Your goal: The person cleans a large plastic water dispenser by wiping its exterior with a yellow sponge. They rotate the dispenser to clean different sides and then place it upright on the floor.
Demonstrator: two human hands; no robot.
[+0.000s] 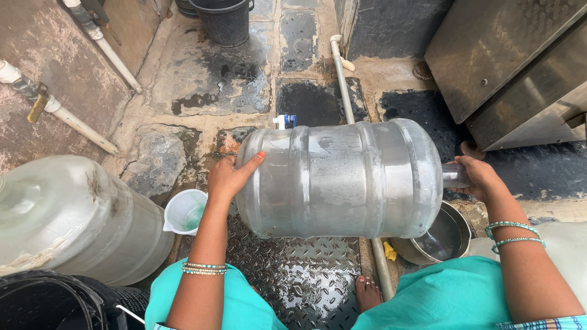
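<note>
I hold a large clear plastic water jug [342, 177] on its side, level in front of me. My left hand [229, 177] presses flat against its base end on the left. My right hand [480, 174] wraps around its narrow neck on the right. The neck points toward a steel bowl [437, 241] with water in it, on the ground below. A small white tap with a blue handle [284, 121] shows just behind the jug.
Another big clear jug [67, 220] lies at lower left, a white plastic mug [184, 211] beside it. A ridged metal plate [293, 275] lies under my bare foot [368, 292]. White pipes [342, 85] cross the wet stone floor. A black bucket [223, 21] stands far back, a steel cabinet [513, 67] at right.
</note>
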